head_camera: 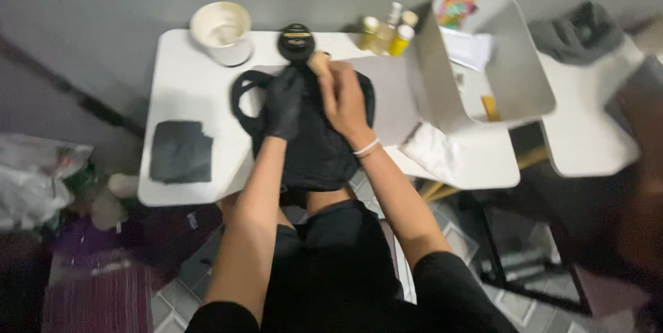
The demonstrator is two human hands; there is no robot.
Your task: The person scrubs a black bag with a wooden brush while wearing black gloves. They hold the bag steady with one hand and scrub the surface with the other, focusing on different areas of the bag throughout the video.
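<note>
Both hands are on a black handbag (314, 150) that lies in the middle of the white worktop (186, 91), its near end hanging over the near edge towards the person's lap. The left hand (283, 102), in a black glove, is closed on the far part of the bag beside its looped strap (242, 91). The bare right hand (342, 98), a pale band at its wrist, presses down on the bag just right of the gloved one, fingers curled; what they pinch I cannot tell. Just beyond the hands stands a round black tin (296, 42). Far left is a white cup (222, 31), near left a folded dark cloth (181, 151). To the right are small yellow-capped bottles (387, 35) and a white bin (490, 64), with a white cloth (431, 150) near it.
</note>
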